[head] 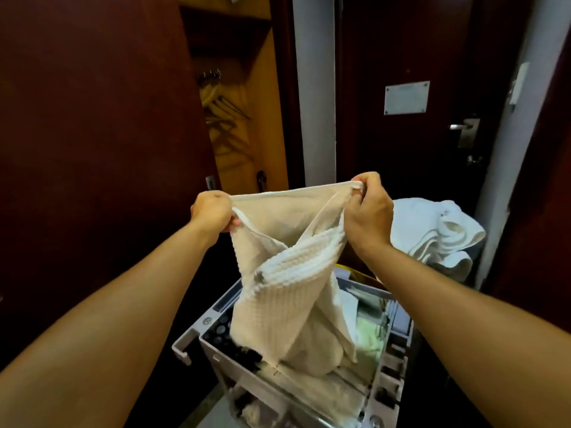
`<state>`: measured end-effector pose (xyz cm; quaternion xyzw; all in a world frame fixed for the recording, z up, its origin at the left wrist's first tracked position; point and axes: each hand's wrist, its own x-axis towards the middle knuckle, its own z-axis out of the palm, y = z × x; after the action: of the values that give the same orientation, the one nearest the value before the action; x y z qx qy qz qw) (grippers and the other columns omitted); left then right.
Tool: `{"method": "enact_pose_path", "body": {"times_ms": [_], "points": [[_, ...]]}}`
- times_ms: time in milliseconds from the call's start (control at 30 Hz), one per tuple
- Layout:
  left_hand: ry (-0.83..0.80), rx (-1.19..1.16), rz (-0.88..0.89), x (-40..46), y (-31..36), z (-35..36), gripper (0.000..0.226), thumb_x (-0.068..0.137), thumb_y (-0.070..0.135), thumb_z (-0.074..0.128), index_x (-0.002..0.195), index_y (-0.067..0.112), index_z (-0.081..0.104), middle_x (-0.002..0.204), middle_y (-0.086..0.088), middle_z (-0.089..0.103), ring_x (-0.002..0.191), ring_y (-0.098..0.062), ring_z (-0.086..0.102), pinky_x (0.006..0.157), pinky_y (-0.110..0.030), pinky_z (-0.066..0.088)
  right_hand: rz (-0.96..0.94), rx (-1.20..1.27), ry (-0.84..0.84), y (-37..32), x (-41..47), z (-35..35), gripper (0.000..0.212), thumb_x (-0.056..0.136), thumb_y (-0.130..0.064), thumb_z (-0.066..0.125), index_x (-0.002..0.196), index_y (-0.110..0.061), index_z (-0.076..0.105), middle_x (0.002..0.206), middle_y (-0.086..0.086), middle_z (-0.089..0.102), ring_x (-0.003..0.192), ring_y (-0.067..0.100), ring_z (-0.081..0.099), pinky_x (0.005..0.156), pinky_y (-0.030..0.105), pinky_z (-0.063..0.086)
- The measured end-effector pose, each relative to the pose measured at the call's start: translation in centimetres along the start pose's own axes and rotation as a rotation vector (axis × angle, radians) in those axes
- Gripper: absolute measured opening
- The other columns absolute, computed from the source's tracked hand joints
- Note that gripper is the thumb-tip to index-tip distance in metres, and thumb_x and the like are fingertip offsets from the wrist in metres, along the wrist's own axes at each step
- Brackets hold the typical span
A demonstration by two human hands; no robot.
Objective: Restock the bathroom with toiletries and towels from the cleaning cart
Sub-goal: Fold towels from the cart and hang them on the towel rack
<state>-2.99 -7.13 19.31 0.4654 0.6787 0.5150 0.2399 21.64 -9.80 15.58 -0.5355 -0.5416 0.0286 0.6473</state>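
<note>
Both hands hold a cream waffle-weave towel (278,273) up above the cart (398,359). The left hand (213,211) grips the towel's top hem at its left corner, fingers curled round the fabric. The right hand (366,208) pinches the hem at the right corner, thumb and fingers closed on a small bunch of cloth. The hem runs fairly taut between the two hands, with the right end held a little higher than the left.

Below the hem the towel hangs in twisted folds, one layer crossing over another in the middle. Its lower end sags into the cart's top tray and rests on the things lying there.

The cart is a pale grey plastic one, seen from above, with slots along its right edge and a bolt at its near left corner. Dark round caps show in the tray by its left edge, just beside the hanging towel; what else lies in the tray is too blurred to tell.

A heap of white towels (432,233) lies at the far right of the cart, behind the right wrist.

Behind the cart stands a dark door (401,41) with a metal handle (462,126) and a small plate (406,97). To the left an open closet shows wooden hangers (222,109).
</note>
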Motion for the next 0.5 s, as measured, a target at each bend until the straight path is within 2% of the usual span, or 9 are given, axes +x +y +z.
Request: {"method": "enact_pose_path", "body": {"times_ms": [100, 167, 233, 300, 367, 400, 433, 500], "points": [[-0.002, -0.015, 0.037, -0.4, 2.6, -1.2, 0.029, 0.089, 0.008, 0.037, 0.088, 0.012, 0.066, 0.083, -0.016, 0.072, 0.068, -0.027, 0.071, 0.06, -0.037, 0.061, -0.008, 0.051, 0.031, -1.5, 1.8, -0.1, 0.016, 0.103, -0.016, 0.041, 0.099, -0.013, 0.056, 0.092, 0.003, 0.06, 0.081, 0.017, 0.054, 0.061, 0.023, 0.04], [0.042, -0.028, -0.023, -0.6, 3.9, -1.5, 0.027, 0.089, 0.008, 0.037, 0.093, 0.009, 0.063, 0.095, -0.019, 0.071, 0.084, -0.036, 0.071, 0.071, -0.045, 0.062, -0.02, 0.066, 0.04, -2.5, 2.5, 0.0, 0.015, 0.103, -0.017, 0.042, 0.097, -0.015, 0.056, 0.091, 0.001, 0.06, 0.083, 0.016, 0.057, 0.066, 0.03, 0.049], [0.065, -0.204, -0.163, -0.6, 4.9, -1.7, 0.03, 0.094, 0.008, 0.038, 0.109, 0.002, 0.063, 0.102, -0.02, 0.067, 0.087, -0.038, 0.069, 0.057, -0.042, 0.061, -0.014, 0.06, 0.041, -3.2, 3.0, 0.1, 0.014, 0.103, -0.017, 0.044, 0.097, -0.019, 0.056, 0.091, -0.003, 0.06, 0.085, 0.015, 0.059, 0.071, 0.034, 0.056], [0.014, -0.29, -0.195, -0.9, 5.6, -1.7, 0.031, 0.096, 0.001, 0.04, 0.119, -0.004, 0.061, 0.094, -0.018, 0.067, 0.073, -0.029, 0.067, 0.044, -0.031, 0.054, 0.01, 0.062, 0.036, -3.6, 3.2, 0.1, 0.012, 0.103, -0.02, 0.046, 0.097, -0.023, 0.055, 0.092, -0.006, 0.06, 0.085, 0.013, 0.06, 0.073, 0.031, 0.058], [-0.027, -0.254, -0.167, -1.2, 5.9, -1.8, 0.032, 0.091, -0.003, 0.044, 0.117, -0.006, 0.063, 0.09, -0.017, 0.067, 0.061, -0.022, 0.059, 0.045, -0.026, 0.05, 0.033, 0.068, 0.03, -3.7, 3.3, 0.1, 0.011, 0.103, -0.02, 0.047, 0.097, -0.025, 0.055, 0.091, -0.007, 0.059, 0.084, 0.012, 0.061, 0.071, 0.027, 0.058], [-0.032, -0.22, -0.156, -1.3, 5.9, -1.8, 0.032, 0.089, 0.001, 0.051, 0.118, -0.006, 0.062, 0.089, -0.016, 0.066, 0.061, -0.021, 0.057, 0.049, -0.026, 0.049, 0.042, 0.074, 0.025, -3.7, 3.4, 0.0, 0.011, 0.103, -0.02, 0.047, 0.097, -0.025, 0.055, 0.09, -0.007, 0.059, 0.083, 0.011, 0.061, 0.069, 0.024, 0.056], [-0.038, -0.136, -0.13, -1.5, 5.8, -1.7, 0.039, 0.085, 0.009, 0.062, 0.121, -0.005, 0.06, 0.092, -0.015, 0.065, 0.067, -0.022, 0.057, 0.055, -0.027, 0.049, 0.05, 0.083, 0.017, -3.8, 3.4, -0.1, 0.011, 0.102, -0.019, 0.048, 0.097, -0.025, 0.056, 0.089, -0.008, 0.059, 0.082, 0.011, 0.061, 0.067, 0.021, 0.055], [0.023, 0.159, -0.037, -2.2, 5.3, -1.2, 0.056, 0.074, 0.02, 0.077, 0.121, 0.003, 0.053, 0.108, -0.012, 0.059, 0.093, -0.026, 0.06, 0.072, -0.034, 0.05, 0.066, 0.108, 0.004, -4.0, 3.3, -0.2, 0.012, 0.102, -0.017, 0.048, 0.096, -0.024, 0.057, 0.087, -0.011, 0.058, 0.08, 0.009, 0.06, 0.063, 0.017, 0.052]]}}
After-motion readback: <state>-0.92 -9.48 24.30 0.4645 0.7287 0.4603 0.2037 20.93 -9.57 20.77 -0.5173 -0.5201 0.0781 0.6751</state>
